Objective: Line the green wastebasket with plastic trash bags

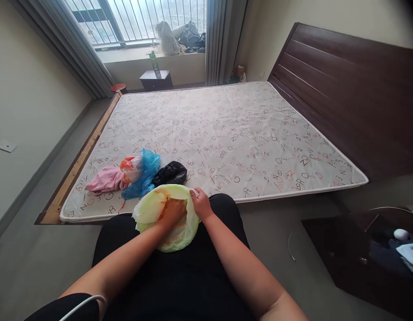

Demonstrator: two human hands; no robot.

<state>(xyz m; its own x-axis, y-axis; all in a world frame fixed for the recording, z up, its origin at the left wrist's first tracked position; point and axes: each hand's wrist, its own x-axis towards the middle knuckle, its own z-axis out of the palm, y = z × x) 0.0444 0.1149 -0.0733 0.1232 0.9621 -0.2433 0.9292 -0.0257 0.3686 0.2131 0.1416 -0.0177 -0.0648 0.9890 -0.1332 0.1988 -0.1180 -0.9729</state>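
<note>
A pale yellow-green plastic bag [149, 207] with orange print sits over my lap, its mouth spread into a round shape. My left hand [174, 211] reaches into the mouth; its fingers are mostly hidden there, and whether they hold anything does not show. At the right side of the rim, my right hand [201, 204] pinches the edge of the bag. Just beyond, on the near left of the mattress, lie a crumpled black plastic bag [171, 172], a blue plastic bag [148, 171], an orange-and-white bag [130, 168] and a pink bundle [106, 180].
The letter-printed mattress [219, 138] rests on a wooden bed frame [82, 156] with a dark headboard [343, 89]. A dark low cabinet [343, 249] stands at right, near a thin cable [289, 247] on the floor. By the window is a nightstand [156, 79] with a green bottle [154, 62].
</note>
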